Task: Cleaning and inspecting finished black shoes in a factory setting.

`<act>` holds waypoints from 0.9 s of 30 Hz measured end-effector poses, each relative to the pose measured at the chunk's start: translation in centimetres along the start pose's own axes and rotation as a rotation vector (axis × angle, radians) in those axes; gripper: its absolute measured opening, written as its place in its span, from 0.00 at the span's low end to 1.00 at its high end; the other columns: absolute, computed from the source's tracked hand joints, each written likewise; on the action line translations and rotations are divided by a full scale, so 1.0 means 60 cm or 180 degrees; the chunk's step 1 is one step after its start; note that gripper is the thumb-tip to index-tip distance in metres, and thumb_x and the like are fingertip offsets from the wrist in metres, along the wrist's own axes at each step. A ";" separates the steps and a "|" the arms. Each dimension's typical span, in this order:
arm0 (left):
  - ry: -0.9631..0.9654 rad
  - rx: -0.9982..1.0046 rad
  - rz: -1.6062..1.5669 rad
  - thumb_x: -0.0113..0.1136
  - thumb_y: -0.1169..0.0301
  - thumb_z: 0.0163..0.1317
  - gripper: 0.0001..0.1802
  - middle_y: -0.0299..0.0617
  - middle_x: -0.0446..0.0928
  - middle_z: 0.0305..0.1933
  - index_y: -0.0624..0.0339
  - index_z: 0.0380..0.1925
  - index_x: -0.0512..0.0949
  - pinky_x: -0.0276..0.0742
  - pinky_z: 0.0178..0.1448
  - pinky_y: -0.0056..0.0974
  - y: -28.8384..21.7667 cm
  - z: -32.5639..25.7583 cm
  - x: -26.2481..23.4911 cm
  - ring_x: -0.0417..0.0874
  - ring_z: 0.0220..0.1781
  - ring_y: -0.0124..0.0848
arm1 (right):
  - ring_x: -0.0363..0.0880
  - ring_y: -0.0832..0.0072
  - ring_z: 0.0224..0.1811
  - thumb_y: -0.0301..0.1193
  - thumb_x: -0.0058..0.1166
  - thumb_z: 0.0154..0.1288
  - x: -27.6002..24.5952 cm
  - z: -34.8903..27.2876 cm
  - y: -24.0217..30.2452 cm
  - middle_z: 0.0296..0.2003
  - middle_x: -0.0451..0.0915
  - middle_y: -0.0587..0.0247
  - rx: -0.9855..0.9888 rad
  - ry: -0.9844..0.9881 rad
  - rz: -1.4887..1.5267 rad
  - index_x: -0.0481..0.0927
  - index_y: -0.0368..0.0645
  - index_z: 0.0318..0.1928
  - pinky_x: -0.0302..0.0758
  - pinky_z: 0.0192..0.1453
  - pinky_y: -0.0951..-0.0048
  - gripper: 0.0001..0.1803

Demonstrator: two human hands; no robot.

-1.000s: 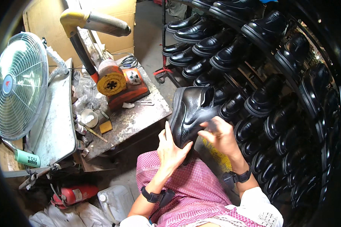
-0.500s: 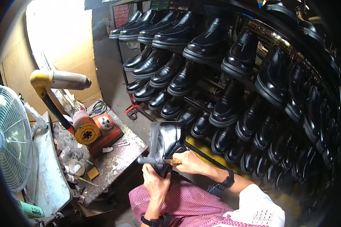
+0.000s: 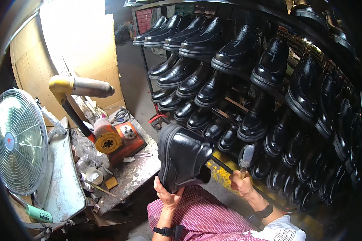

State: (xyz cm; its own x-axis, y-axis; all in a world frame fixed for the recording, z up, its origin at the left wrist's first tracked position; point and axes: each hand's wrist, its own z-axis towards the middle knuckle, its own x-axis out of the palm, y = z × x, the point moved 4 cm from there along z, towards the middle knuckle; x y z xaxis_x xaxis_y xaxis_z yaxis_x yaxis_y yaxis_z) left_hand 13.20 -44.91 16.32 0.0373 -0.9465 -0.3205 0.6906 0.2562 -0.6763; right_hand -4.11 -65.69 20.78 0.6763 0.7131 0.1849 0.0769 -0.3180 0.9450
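A glossy black ankle boot (image 3: 185, 156) is tilted above my lap, its ridged sole facing left. My left hand (image 3: 169, 195) grips it from below, fingers on the sole edge and thumb across the upper. Off to the right, apart from the boot, my right hand (image 3: 242, 184) is closed round the handle of a wooden-handled tool with a grey, rounded head (image 3: 246, 156). The tool's head points upward; its exact kind is unclear.
A rack (image 3: 147, 74) of black shoes on several levels fills the right and far side. On the left, a worktable (image 3: 147, 172) bears an orange machine (image 3: 128, 140), plastic bags (image 3: 86, 150) and a yellow block (image 3: 111, 182). A fan (image 3: 20, 140) stands beside it.
My right hand has drawn the tool away from the boot toward the right and turned its head upward. My left hand has turned the boot, so more of its side shows.
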 end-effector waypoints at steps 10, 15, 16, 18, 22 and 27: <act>0.1387 -0.2823 -0.3950 0.65 0.55 0.41 0.37 0.42 0.74 0.44 0.67 0.48 0.67 0.70 0.53 0.36 -0.027 0.002 0.050 0.76 0.45 0.34 | 0.56 0.88 0.10 0.28 0.53 0.56 -0.024 0.018 -0.050 0.14 0.64 0.73 0.0098 -0.0468 -0.0015 0.66 0.43 0.19 0.52 0.12 0.83 0.12; 0.2058 -0.2534 -0.3316 0.65 0.61 0.43 0.34 0.42 0.75 0.45 0.67 0.49 0.68 0.71 0.51 0.34 -0.043 0.086 0.081 0.76 0.45 0.31 | 0.58 0.87 0.10 0.30 0.55 0.54 -0.047 0.025 -0.082 0.11 0.64 0.75 0.0234 -0.0611 -0.0176 0.67 0.45 0.15 0.55 0.13 0.81 0.14; 0.2159 -0.2506 -0.3085 0.65 0.64 0.44 0.33 0.43 0.74 0.46 0.67 0.51 0.67 0.70 0.52 0.34 -0.063 0.113 0.093 0.75 0.45 0.31 | 0.57 0.87 0.10 0.28 0.54 0.54 -0.049 0.025 -0.088 0.12 0.64 0.74 0.0263 -0.0547 -0.0217 0.67 0.45 0.17 0.54 0.13 0.81 0.12; 0.2415 -0.2237 -0.2787 0.65 0.69 0.44 0.35 0.43 0.74 0.48 0.67 0.55 0.66 0.68 0.54 0.34 -0.083 0.164 0.127 0.75 0.47 0.31 | 0.58 0.87 0.11 0.27 0.54 0.55 -0.056 0.022 -0.103 0.14 0.64 0.74 0.0387 -0.0454 -0.0137 0.68 0.44 0.20 0.55 0.13 0.82 0.10; 0.2897 -0.1881 -0.2521 0.66 0.68 0.45 0.36 0.43 0.74 0.48 0.66 0.56 0.66 0.68 0.54 0.33 -0.116 0.245 0.212 0.75 0.47 0.29 | 0.59 0.87 0.13 0.29 0.55 0.56 -0.066 0.021 -0.123 0.16 0.66 0.73 0.0483 -0.0385 0.0015 0.68 0.44 0.23 0.57 0.14 0.83 0.10; 0.3265 -0.1941 -0.2769 0.65 0.63 0.49 0.26 0.40 0.76 0.43 0.66 0.47 0.72 0.70 0.48 0.31 -0.139 0.303 0.348 0.76 0.41 0.25 | 0.57 0.89 0.13 0.30 0.55 0.58 -0.091 0.022 -0.124 0.15 0.65 0.74 0.0588 -0.0462 0.0163 0.68 0.45 0.19 0.54 0.13 0.84 0.13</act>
State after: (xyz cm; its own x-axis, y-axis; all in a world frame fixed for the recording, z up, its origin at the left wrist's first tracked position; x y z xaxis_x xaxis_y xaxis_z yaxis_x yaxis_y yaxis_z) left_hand 21.38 -70.35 27.33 -0.9156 -0.3596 0.1802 -0.1857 -0.0197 -0.9824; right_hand -7.39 -68.05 12.40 0.7800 0.6000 0.1779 0.1635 -0.4697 0.8675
